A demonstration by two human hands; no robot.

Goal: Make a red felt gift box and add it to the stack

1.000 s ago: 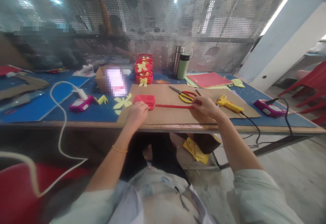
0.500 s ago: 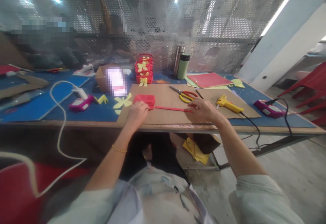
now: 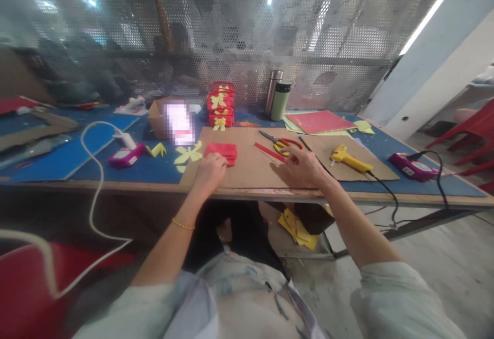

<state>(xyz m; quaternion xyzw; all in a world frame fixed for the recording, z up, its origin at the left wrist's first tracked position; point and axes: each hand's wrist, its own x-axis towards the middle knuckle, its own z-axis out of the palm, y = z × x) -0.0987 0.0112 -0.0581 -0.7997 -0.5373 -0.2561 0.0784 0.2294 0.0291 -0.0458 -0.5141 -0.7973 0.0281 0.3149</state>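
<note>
My left hand (image 3: 210,171) rests closed on the near edge of a folded red paper piece (image 3: 222,150) lying on the brown cardboard sheet (image 3: 247,166). My right hand (image 3: 303,167) pinches one end of a thin red paper strip (image 3: 268,151), which now angles up and away to the left. Red and yellow scissors (image 3: 283,143) lie just beyond that hand. A yellow glue gun (image 3: 349,158) lies to its right on the cardboard.
A stack of red boxes with yellow bows (image 3: 219,105) stands at the back, with two flasks (image 3: 277,100) and red and yellow sheets (image 3: 318,121) to the right. Yellow paper bows (image 3: 187,154), purple packs (image 3: 125,156) (image 3: 409,165), cables and a brown box (image 3: 160,118) sit on the blue table.
The red strip came away from the folded red piece; my right hand drew back toward me and swung the strip so it points away to the left. My left hand stayed put.
</note>
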